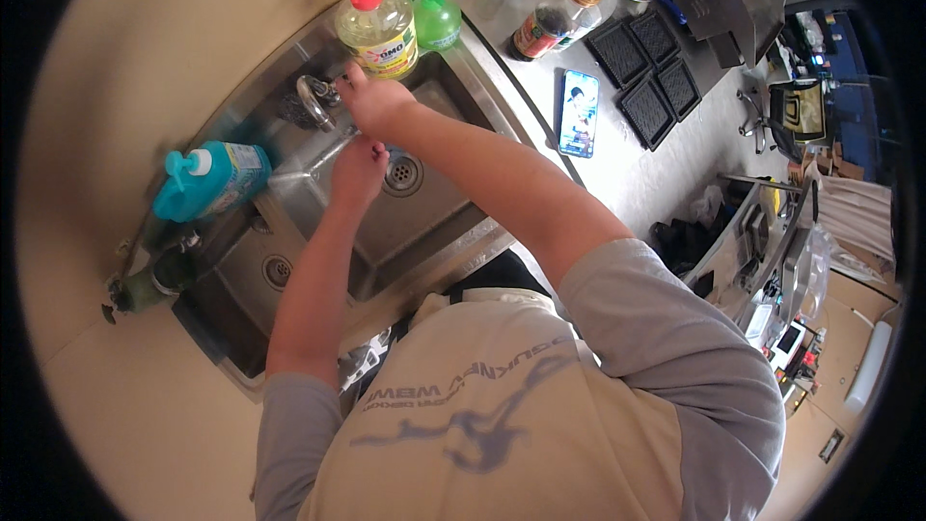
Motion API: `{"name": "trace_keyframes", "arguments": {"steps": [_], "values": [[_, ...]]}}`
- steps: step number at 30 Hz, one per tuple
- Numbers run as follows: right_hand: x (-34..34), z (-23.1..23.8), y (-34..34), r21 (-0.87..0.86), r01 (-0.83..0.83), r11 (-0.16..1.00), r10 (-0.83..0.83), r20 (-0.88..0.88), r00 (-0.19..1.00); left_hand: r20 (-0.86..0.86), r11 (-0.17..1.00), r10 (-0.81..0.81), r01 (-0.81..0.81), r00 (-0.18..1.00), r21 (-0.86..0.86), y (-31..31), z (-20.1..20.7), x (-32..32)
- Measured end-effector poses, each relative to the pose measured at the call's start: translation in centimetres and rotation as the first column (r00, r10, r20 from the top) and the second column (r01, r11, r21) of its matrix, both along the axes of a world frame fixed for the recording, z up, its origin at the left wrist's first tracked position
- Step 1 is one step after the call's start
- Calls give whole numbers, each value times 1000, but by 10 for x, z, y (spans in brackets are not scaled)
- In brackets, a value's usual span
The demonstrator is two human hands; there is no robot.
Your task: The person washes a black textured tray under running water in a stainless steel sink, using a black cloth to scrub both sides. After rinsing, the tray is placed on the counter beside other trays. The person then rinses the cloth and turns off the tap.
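My right hand point(379, 106) reaches across to the chrome faucet point(316, 99), its fingers closed at the handle side, which they partly hide. Just below it, near the spout, my left hand point(359, 174) hangs over the stainless steel sink point(420, 217) with its fingers curled in. Whatever the left fingers may hold is hidden. Behind my right hand stands a clear bottle of yellowish liquid with a red cap point(376, 34). A round drain point(401, 175) shows in the basin beside my left hand.
A teal pump bottle point(217, 180) stands at the sink's left rim, a green bottle point(437, 19) at its back. A lit phone point(578, 114), black trays point(648, 77) and a sauce bottle with an orange cap point(559, 19) occupy the right counter. A second, smaller basin point(231, 270) lies left.
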State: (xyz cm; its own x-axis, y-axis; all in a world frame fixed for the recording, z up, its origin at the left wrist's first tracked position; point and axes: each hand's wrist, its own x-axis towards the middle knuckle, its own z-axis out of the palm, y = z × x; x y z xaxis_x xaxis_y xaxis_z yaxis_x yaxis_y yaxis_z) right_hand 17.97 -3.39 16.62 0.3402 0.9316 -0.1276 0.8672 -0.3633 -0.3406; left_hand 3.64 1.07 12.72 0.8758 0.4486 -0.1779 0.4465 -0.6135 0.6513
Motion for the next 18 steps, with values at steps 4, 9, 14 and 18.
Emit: {"name": "trace_keyframes", "arguments": {"steps": [4, 9, 14, 18], "values": [[1, -2, -1, -17, -18, 1000, 18, 11, 1000, -37, 1000, -27, 27, 999, 10, 1, -3, 2], [0, -3, -2, 1, -29, 1000, 29, 61, 998, -7, 996, -49, 49, 999, 75, 4, -6, 3], [-1, -2, -2, -25, -21, 999, 22, 51, 998, -9, 988, -41, 42, 999, 146, 6, -10, 2], [0, -4, -2, -16, -8, 1000, 8, 5, 1000, -10, 985, -42, 43, 999, 165, 9, -17, 0]]}}
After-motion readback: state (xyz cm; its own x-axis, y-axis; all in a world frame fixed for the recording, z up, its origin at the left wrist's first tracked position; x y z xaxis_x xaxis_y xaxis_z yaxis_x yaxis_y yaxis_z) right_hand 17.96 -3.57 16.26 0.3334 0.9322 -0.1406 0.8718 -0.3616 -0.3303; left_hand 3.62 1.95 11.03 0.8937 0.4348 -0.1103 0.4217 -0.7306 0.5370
